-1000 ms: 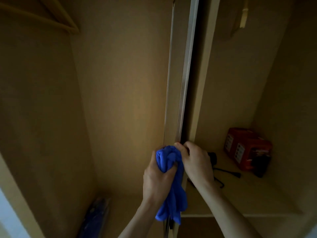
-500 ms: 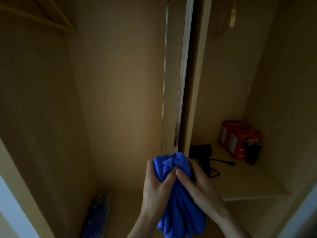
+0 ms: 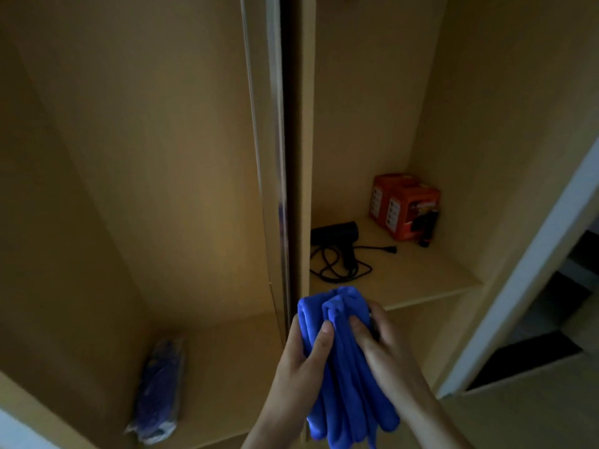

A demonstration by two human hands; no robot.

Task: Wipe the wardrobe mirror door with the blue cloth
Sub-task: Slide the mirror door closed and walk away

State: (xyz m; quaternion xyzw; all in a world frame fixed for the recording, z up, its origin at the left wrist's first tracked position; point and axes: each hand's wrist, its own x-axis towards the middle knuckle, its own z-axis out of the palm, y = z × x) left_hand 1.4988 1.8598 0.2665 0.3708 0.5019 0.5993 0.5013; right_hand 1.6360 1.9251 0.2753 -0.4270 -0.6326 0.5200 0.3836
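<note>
Centre-low, two hands seemingly grip cloth.

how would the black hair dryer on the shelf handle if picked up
The hair dryer looks rigid, so probably lifts as one piece. Its cord lies in loose loops and would likely dangle or drag.

Readable text: none; the light is dim and all print is too small or blurred.
Red box: it stands on the shelf and carries two white label panels, each with a column of small dark marks. No word or number can be made out.
Red box, right face: a pale strip over a dark patch, its lettering blurred.
Wrapped packet: a bluish pattern under clear wrap, with no legible print.
</note>
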